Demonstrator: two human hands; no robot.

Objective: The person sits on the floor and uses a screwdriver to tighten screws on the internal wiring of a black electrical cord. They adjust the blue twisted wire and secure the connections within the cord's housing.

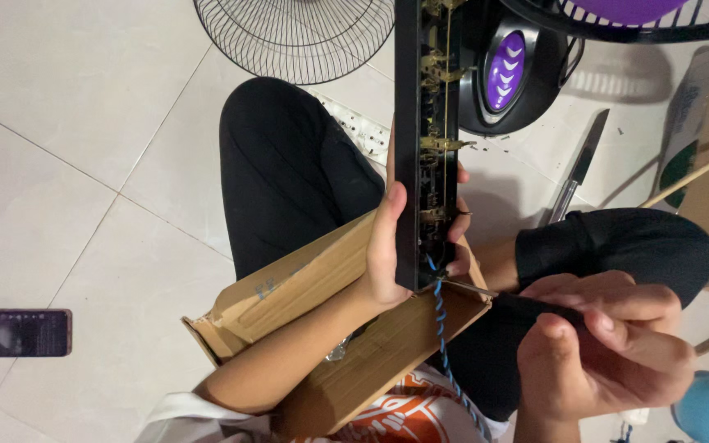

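My left hand (387,246) grips the lower end of a long black power strip housing (408,123), opened so its brass contacts (441,143) show, and holds it upright over my lap. A blue twisted wire (441,328) hangs from its bottom end. My right hand (609,344) is closed on the black handle of a screwdriver (535,308); its metal tip touches the strip's lower end where the wire comes out. A brown cardboard box (305,287) rests on my lap under my left forearm.
A black wire fan grille (297,37) lies on the white tile floor at the top. A purple and black fan body (506,70) is behind the strip. A phone (16,332) lies at left. A knife-like blade (580,164) rests at right.
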